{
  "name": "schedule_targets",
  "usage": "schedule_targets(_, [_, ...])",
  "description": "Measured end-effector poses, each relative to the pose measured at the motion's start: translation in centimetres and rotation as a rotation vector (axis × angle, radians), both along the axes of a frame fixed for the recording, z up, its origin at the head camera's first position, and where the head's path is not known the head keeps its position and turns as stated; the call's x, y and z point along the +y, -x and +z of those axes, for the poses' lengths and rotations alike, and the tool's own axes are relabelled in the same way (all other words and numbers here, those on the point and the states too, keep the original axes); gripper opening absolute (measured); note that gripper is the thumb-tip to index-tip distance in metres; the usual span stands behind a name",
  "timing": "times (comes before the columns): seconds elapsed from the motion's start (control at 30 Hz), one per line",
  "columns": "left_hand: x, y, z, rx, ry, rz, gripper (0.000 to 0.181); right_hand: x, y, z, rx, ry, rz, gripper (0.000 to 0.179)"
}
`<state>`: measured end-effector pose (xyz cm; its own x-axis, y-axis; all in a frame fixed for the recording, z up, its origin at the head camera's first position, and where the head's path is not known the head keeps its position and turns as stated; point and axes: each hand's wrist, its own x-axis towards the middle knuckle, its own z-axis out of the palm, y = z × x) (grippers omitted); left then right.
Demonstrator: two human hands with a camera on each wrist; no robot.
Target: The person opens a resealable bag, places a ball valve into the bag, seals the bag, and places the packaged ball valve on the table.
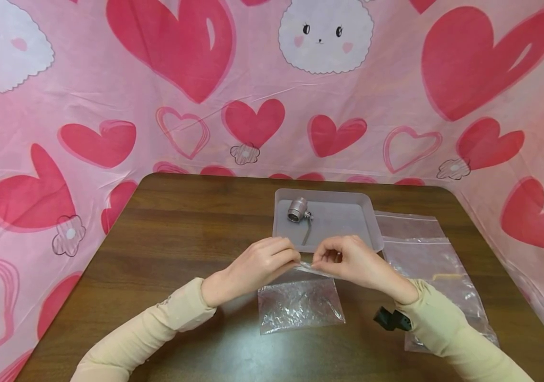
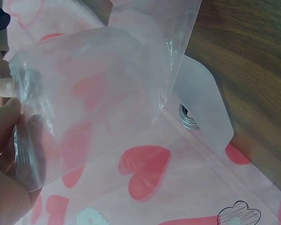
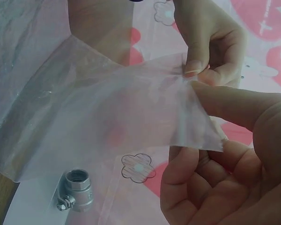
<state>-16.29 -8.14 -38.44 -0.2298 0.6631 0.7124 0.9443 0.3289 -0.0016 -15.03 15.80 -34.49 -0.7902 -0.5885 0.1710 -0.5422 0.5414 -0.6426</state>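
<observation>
A clear plastic bag [image 1: 302, 307] [image 2: 96, 98] [image 3: 107, 110] spans the space between my two hands, pinched along its top edge. Thumb and fingertips of my left hand [image 1: 259, 265] [image 3: 215, 42] grip one stretch of that edge. Close beside them, my right hand [image 1: 360, 268] [image 3: 225, 183] pinches the other end between thumb and curled fingers. From there the bag's wrinkled, shiny body reaches down toward me. Just beyond the hands, a silvery metal valve [image 1: 297, 209] [image 3: 78, 190] with a lever handle [image 1: 307, 233] lies in a shallow whitish tray [image 1: 345, 217].
Larger clear zip bags [image 1: 417, 254] lie on the wooden table [image 1: 181, 228] to the right of the tray, one with a yellowish strip [image 1: 447, 276]. A black device [image 1: 393, 319] sits at my right wrist. Pink heart-print cloth [image 1: 257, 63] hangs behind the table and along both sides.
</observation>
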Motion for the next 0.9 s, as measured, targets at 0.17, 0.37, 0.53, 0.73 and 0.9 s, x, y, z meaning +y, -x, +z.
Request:
schedule_targets(0.17, [-0.1,0.0,0.1,0.003,-0.018,-0.009,0.005,0.6,0.2,-0.1,-0.038,0.01,-0.017,0.008])
schedule_targets(0.37, [-0.1,0.0,0.1,0.006,-0.035,-0.018,0.004,1.2,0.3,0.2,-0.082,0.002,0.018,0.008])
schedule_targets(0.53, [-0.1,-0.1,0.0,0.008,-0.036,-0.017,0.004,1.2,0.2,0.3,-0.045,-0.025,0.09,0.008])
schedule_targets(0.73, [0.0,0.0,-0.2,-0.003,-0.037,-0.016,0.005,0.9,-0.1,0.6,0.064,-0.059,0.125,0.006])
schedule_targets(0.9, [0.1,0.0,-0.2,-0.004,-0.037,-0.028,0.005,0.5,-0.4,0.8,0.162,-0.096,0.098,0.01])
